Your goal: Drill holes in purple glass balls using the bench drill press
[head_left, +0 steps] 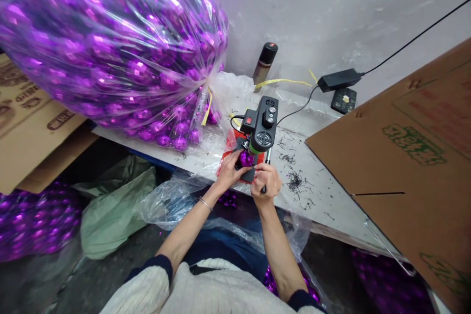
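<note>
A small black machine (265, 122) with round vents and a red switch stands on a red base near the table's front edge. Under its head sits a shiny purple ball (246, 158). My left hand (231, 171) is closed around the ball's left and near side, thumb and fingers against it. Just right of the ball, my right hand (266, 180) is curled, with a dark handle tip showing below the fist and a metal rod above it. Whatever lies between its thumb and forefinger is too small to make out.
A large clear bag of purple balls (140, 59) fills the upper left. A spray can (264, 66) and a power adapter (339, 80) stand behind. Cardboard boxes (412, 157) flank the right; black bits (295, 180) litter the white table (331, 201).
</note>
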